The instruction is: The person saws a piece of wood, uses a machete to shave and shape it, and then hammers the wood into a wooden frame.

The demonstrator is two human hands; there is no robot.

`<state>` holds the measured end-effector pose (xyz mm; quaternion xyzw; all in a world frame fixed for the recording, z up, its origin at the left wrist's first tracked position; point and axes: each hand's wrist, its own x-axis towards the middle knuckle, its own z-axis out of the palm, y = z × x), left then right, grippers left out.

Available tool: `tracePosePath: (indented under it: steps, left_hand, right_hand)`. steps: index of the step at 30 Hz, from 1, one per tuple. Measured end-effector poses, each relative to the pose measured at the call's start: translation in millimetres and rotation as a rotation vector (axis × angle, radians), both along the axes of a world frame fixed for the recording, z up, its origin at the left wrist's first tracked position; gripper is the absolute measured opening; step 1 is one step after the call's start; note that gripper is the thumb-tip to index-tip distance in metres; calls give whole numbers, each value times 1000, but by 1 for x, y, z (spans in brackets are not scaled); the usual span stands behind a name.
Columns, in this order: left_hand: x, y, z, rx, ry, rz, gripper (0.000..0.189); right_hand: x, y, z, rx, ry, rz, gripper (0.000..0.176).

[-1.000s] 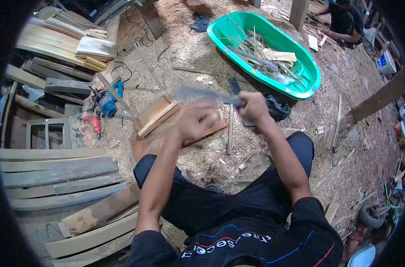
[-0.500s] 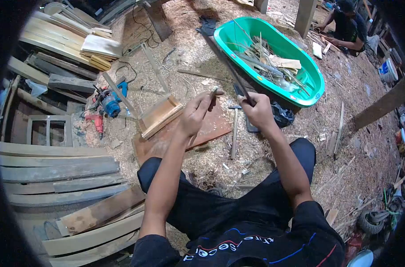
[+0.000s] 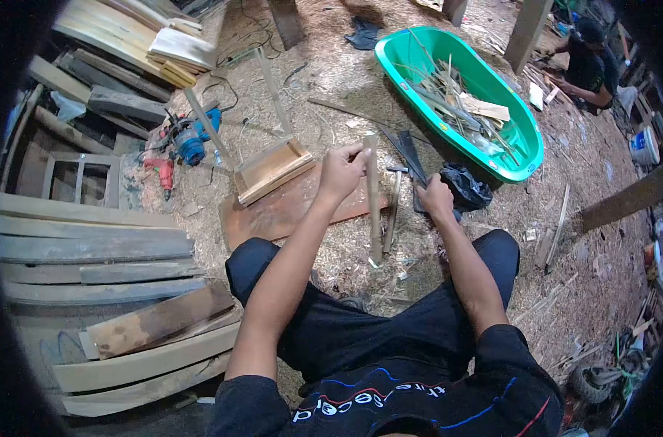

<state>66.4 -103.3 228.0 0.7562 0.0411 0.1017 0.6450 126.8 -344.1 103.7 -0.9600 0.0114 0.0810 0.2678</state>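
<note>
My left hand (image 3: 342, 173) pinches the upper part of a narrow wooden strip (image 3: 373, 211) between thumb and fingers. The strip stands nearly upright, its lower end close to the shavings on the floor. My right hand (image 3: 436, 198) is closed round the near end of a long dark blade, seemingly a machete (image 3: 409, 157), which points away from me; its handle is hidden in my fist. Between my hands, a hammer (image 3: 393, 215) lies on the floor beside the strip. Behind my left hand sits a small wooden frame with legs (image 3: 277, 173) on a reddish-brown board (image 3: 262, 218).
A green plastic tub (image 3: 524, 169) holds wood scraps, with a black plastic bag (image 3: 468, 191) beside it. A blue power tool (image 3: 191, 148) and a red drill (image 3: 161, 175) lie left. Planks (image 3: 98, 251) are stacked at left. Another person (image 3: 590, 69) crouches at far right.
The wooden strip has swung from pointing toward me to upright. My right hand has lowered and moved slightly right, bringing the dark blade down. The view has shifted a little.
</note>
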Motion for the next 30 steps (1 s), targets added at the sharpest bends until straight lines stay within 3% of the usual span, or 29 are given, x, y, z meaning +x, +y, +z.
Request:
tracePosePath:
  steps: [1, 2, 5, 6, 9, 10, 13, 17, 18, 21, 22, 25, 26, 28, 30]
  left_hand:
    - [2, 0, -2, -101, 74, -12, 21]
    - [2, 3, -4, 18, 19, -30, 21]
    - [9, 5, -17, -210, 68, -5, 22]
    - [10, 8, -15, -205, 83, 7, 22]
    - [20, 33, -38, -133, 19, 104, 19]
    - [11, 36, -17, -155, 117, 151, 20]
    - [7, 69, -28, -331, 62, 182, 21]
    - [7, 112, -44, -442, 89, 239, 24]
    - [9, 117, -40, -423, 88, 274, 22]
    - [20, 133, -32, -482, 88, 322, 21]
    - [28, 140, -43, -425, 13, 300, 27]
    - [36, 166, -64, 464, 191, 170, 43]
    - [36, 169, -77, 678, 219, 184, 49]
    - [27, 169, -126, 1103, 280, 210, 61]
    - [20, 171, -159, 1149, 418, 226, 67]
  right_hand:
    - [0, -3, -13, -32, 14, 5, 51]
    - [0, -5, -27, -65, 29, 14, 53]
    - [-5, 1, -58, -199, -345, 140, 57]
    - [-12, 14, -30, -173, -509, 178, 48]
    - [-7, 53, 1, 493, -413, 395, 38]
    - [-14, 64, 14, 583, -322, 424, 32]
    - [-27, 87, 11, 574, -258, 495, 32]
    - [-12, 101, -14, 633, 183, 644, 39]
    - [-14, 106, -17, 837, 337, 550, 35]
    - [-31, 124, 9, 1031, 414, 456, 29]
    - [-28, 125, 11, 961, 419, 468, 25]
    - [-13, 135, 21, 811, 275, 366, 26]
    - [4, 137, 14, 690, 162, 385, 27]
    - [27, 145, 17, 722, 118, 303, 32]
    - [45, 149, 29, 708, 114, 286, 35]
